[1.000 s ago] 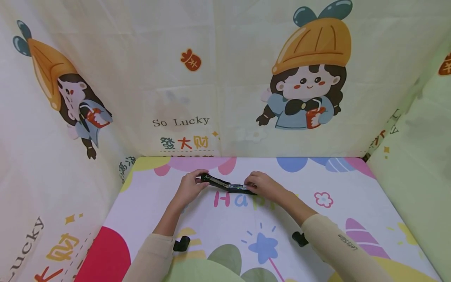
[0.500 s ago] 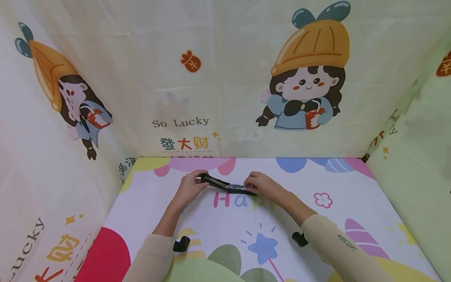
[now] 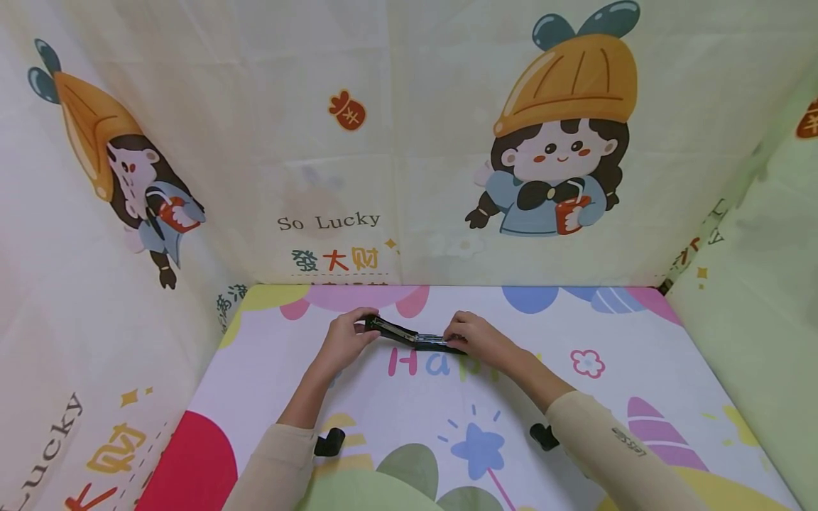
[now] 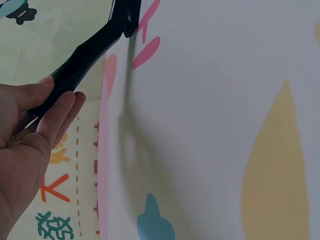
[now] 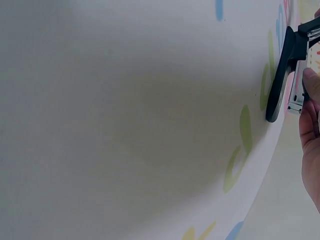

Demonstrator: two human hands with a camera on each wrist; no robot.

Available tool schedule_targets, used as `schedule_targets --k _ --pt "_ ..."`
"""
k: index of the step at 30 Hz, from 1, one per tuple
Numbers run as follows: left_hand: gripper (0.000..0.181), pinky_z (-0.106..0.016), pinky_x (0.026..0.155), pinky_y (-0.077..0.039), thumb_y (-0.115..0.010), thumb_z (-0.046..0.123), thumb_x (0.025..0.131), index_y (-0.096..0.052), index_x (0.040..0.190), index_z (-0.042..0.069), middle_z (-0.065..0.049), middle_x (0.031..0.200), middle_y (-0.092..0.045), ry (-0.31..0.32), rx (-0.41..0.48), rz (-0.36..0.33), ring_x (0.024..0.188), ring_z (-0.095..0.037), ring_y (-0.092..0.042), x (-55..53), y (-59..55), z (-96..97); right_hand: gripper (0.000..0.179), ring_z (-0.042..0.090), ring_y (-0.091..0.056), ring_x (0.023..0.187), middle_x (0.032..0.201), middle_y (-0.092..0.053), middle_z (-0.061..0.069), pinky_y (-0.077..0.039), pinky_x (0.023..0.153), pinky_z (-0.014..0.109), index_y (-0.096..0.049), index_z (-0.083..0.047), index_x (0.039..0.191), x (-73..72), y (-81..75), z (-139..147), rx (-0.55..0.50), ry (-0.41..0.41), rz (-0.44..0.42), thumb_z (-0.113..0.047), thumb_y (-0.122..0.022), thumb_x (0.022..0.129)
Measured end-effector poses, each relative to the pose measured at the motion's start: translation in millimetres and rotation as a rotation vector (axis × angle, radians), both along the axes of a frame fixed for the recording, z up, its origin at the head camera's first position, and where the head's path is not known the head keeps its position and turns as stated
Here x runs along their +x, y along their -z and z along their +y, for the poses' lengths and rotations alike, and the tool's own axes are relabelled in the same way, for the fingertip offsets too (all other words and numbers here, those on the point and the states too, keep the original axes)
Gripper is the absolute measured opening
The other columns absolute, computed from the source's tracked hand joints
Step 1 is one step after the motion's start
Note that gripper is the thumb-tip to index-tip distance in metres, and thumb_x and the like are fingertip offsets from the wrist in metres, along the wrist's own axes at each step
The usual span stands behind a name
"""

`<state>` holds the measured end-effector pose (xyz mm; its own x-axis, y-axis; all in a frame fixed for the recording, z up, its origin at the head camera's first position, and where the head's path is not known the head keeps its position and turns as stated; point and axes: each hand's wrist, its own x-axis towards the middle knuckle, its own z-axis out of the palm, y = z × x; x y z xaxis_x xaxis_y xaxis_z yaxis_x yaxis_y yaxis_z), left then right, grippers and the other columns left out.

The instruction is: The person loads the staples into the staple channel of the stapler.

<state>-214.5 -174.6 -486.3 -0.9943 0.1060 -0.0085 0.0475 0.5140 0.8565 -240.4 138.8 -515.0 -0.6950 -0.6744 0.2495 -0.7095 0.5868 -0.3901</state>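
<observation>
A black stapler (image 3: 397,332) is swung wide at its hinge above the printed word on the table. My left hand (image 3: 341,344) pinches the end of its raised black arm, thumb on one side and fingers on the other, as the left wrist view shows for the stapler arm (image 4: 82,62). At the other end, my right hand (image 3: 487,341) has thumb and fingers on the silver staple magazine (image 5: 296,90). The black base (image 5: 280,82) lies along the tabletop beside that magazine. Whether staples sit inside is hidden.
The table (image 3: 409,404) bears a printed cover with coloured shapes and letters. Behind it a cream cloth wall (image 3: 428,142) rises at the back edge, with more cloth on both sides. Black wrist mounts (image 3: 330,441) show by the sleeves.
Both hands and the stapler keep nearly the same place and pose. The head view shifts only very slightly.
</observation>
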Motion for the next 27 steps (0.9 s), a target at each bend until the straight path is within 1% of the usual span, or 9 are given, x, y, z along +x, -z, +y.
schedule_targets --k 4,12,21,27 --pt "0.046 -0.035 0.081 -0.063 -0.078 0.002 0.09 -0.066 0.134 0.004 -0.013 0.13 -0.068 0.003 0.003 0.0 0.106 -0.029 -0.072 0.4 -0.9 -0.1 0.008 0.018 -0.063 0.095 0.099 -0.066 0.002 -0.058 0.086 0.031 -0.078 -0.012 0.1 0.2 -0.2 -1.0 -0.003 -0.011 0.017 -0.01 -0.078 0.091" --pt "0.047 -0.036 0.084 -0.063 -0.077 0.003 0.091 -0.065 0.136 0.004 -0.014 0.134 -0.066 -0.002 -0.011 -0.003 0.108 -0.029 -0.07 0.0 -0.7 -0.4 0.009 0.018 -0.063 0.094 0.1 -0.066 0.003 -0.058 0.084 0.031 -0.079 -0.011 0.101 2.3 1.1 -3.2 -0.022 -0.016 0.039 -0.009 -0.078 0.091" --pt "0.047 -0.034 0.081 -0.062 -0.078 0.005 0.091 -0.066 0.136 0.005 -0.014 0.133 -0.067 -0.008 -0.018 -0.011 0.105 -0.028 -0.07 0.5 -1.0 -0.3 0.011 0.019 -0.061 0.093 0.098 -0.065 0.003 -0.057 0.083 0.029 -0.079 -0.01 0.1 4.0 3.9 -5.6 -0.034 -0.017 0.091 -0.007 -0.081 0.089" --pt "0.046 -0.036 0.082 -0.063 -0.078 0.005 0.091 -0.066 0.136 0.006 -0.013 0.133 -0.067 -0.006 -0.019 -0.01 0.106 -0.03 -0.071 0.3 -0.1 -0.2 0.014 0.02 -0.06 0.092 0.098 -0.066 0.005 -0.056 0.081 0.031 -0.081 -0.01 0.1 5.6 7.5 -5.0 -0.025 -0.016 0.153 -0.007 -0.082 0.087"
